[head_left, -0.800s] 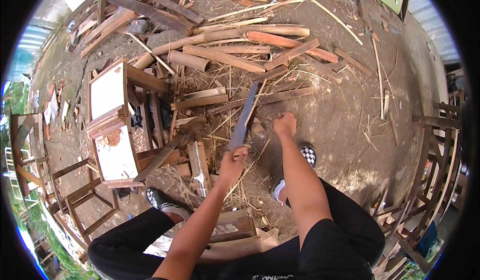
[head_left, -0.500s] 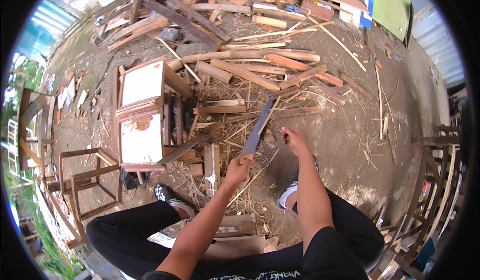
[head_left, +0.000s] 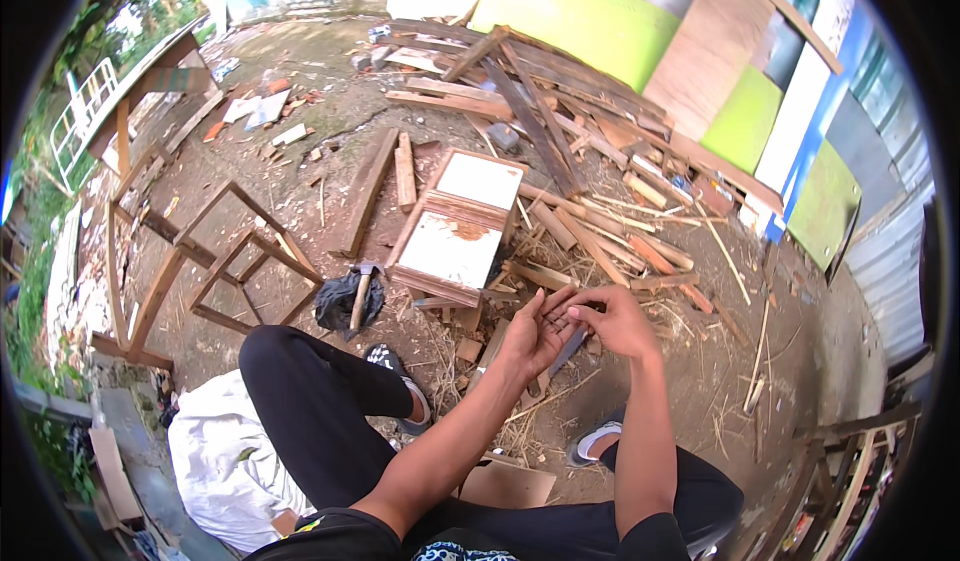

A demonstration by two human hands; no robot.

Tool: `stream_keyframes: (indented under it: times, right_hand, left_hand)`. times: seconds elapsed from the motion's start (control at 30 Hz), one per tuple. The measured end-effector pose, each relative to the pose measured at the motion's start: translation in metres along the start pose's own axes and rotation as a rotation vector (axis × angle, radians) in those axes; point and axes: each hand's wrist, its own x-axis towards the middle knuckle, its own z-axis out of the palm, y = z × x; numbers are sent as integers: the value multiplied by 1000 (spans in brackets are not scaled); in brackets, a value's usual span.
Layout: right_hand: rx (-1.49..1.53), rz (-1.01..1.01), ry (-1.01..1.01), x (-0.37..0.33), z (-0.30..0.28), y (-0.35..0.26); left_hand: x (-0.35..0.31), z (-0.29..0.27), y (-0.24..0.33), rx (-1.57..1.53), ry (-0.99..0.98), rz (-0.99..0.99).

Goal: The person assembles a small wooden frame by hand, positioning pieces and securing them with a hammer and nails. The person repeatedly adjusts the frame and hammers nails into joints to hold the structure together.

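Note:
My left hand is held palm up in front of me, its fingers stretched out and nothing gripped in it. Over that palm, my right hand bends inward with thumb and fingertips close together. Whatever they pinch, if anything, is too small to make out. Beneath the hands, a hand saw shows part of its grey blade; the hands hide much of the rest. Just beyond my left hand stands a small wooden cabinet-like piece with white panels, one of them stained brown.
A hatchet-like tool rests on a black plastic bag. Wooden frames stand at left. Scrap planks are piled at the back, below green boards. A white sack lies beside my left leg. More timber stands at right.
My left hand has let go of the saw and turned palm up. My right hand has come to meet it. The view has swung left, showing the hatchet-like tool and white sack.

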Motion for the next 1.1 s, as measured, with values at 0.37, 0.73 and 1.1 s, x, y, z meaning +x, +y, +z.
stream_keyframes:
  times: [0.37, 0.73, 1.1]
  right_hand:
    - [87, -286, -66, -45, 94, -191]
    - [-300, -959, -257, -83, 191, -357]
    - [-62, -955, -364, -30, 241, -383]
  left_hand:
    - [-143, 10, 93, -64, -124, 250]
    - [-380, -6, 209, 202, 107, 852]
    - [-536, 11, 293, 407, 497, 1315]
